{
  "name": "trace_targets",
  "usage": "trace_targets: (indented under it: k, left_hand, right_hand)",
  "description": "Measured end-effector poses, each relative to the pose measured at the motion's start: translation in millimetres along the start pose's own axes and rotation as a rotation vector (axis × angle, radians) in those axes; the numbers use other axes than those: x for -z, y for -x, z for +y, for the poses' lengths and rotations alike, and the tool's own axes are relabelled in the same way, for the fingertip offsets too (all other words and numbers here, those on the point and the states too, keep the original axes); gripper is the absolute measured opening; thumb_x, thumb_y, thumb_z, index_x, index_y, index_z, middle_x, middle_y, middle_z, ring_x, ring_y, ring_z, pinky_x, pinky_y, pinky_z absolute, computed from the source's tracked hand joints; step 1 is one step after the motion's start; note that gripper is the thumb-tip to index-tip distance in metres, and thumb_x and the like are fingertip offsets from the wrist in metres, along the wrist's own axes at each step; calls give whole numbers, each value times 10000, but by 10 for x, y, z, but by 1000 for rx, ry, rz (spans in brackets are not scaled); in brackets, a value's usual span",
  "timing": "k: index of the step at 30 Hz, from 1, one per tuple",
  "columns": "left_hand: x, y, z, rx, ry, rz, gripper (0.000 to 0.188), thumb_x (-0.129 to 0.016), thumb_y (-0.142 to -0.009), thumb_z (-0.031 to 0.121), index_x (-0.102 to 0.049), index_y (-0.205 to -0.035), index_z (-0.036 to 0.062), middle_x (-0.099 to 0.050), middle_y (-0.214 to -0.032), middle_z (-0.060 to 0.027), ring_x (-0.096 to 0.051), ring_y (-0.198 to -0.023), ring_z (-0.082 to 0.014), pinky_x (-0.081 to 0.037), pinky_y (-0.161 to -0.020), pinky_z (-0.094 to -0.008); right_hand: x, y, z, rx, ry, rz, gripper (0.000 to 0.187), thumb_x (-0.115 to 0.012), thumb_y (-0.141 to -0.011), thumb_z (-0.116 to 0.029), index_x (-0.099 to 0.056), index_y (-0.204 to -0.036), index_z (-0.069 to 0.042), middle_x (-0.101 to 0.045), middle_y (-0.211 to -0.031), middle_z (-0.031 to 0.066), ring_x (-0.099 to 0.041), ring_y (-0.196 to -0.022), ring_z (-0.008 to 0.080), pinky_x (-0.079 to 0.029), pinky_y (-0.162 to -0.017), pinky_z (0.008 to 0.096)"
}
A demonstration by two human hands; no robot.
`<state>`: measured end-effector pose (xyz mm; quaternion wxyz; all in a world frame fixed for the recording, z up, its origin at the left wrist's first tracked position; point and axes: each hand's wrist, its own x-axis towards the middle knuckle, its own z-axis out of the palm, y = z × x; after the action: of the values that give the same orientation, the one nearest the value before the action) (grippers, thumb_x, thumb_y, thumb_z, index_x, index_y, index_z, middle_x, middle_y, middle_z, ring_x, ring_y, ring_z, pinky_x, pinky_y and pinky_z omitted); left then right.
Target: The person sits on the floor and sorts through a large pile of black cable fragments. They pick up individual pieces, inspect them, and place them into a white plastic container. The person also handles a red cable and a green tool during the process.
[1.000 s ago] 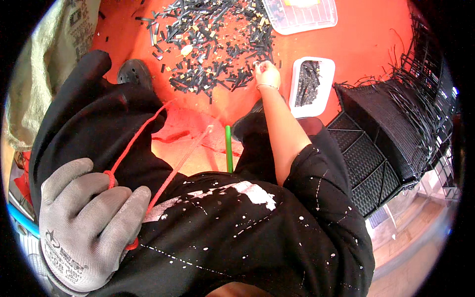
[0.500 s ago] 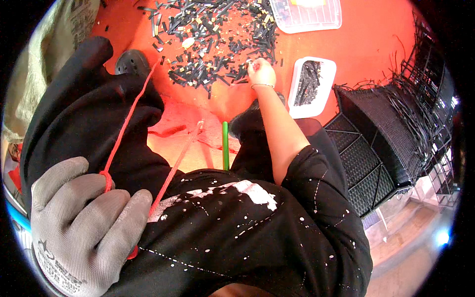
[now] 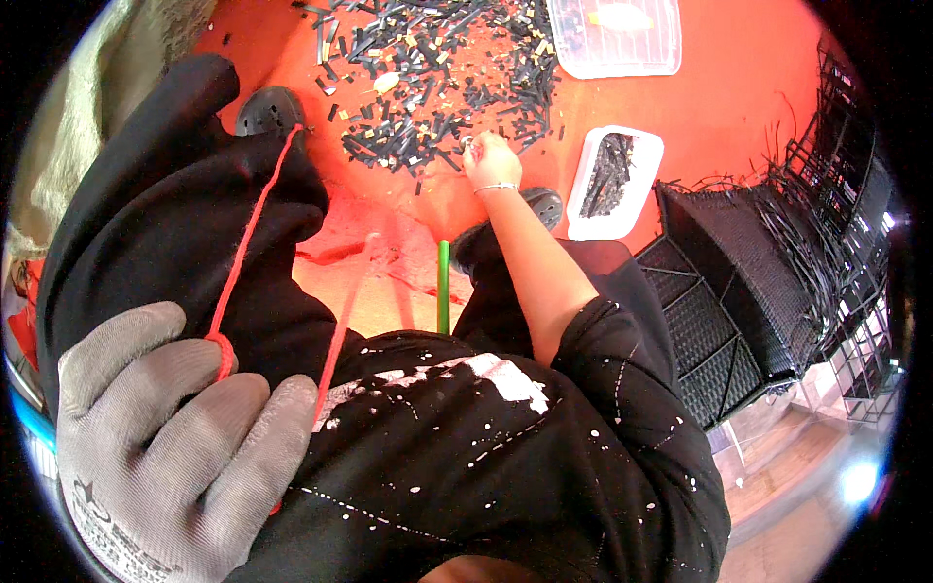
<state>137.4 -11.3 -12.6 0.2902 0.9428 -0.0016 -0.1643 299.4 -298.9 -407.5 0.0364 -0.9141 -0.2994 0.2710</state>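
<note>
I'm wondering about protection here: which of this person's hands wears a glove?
The left hand, in a grey glove with red cord running from it. The right hand, near the black strips, is bare.

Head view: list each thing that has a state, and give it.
Left hand, gloved, fingers curled
Red cord, looped at the gloved fingers
Right hand, bare, grip unclear
Black scraps, loose, scattered
White tray, open, holding black pieces
Black woven piece, loose strands sticking out
</note>
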Motion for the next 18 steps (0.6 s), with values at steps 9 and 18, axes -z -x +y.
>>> trace_targets:
  k: [9,18]
  left_hand:
    - [-11,67,-38,-21,10,14,371,-591,-561,195,-670,-897,61,-608,-769,-34,-562,-760,-231,-480,-792,-460]
    - [-13,77,-55,-33,7,32,356,-592,-564,193,-671,-887,67,-599,-766,-33,-558,-760,-230,-484,-787,-462]
  right_hand:
    - [-193,-100,-134,126,27,-75,184,-620,-774,-226,-549,-879,-93,-598,-886,120,-614,-806,311,-497,-702,422]
    - [-190,348,34,97,34,-162,172,-614,-777,-246,-542,-835,-102,-611,-833,115,-616,-796,318,-492,-660,427]
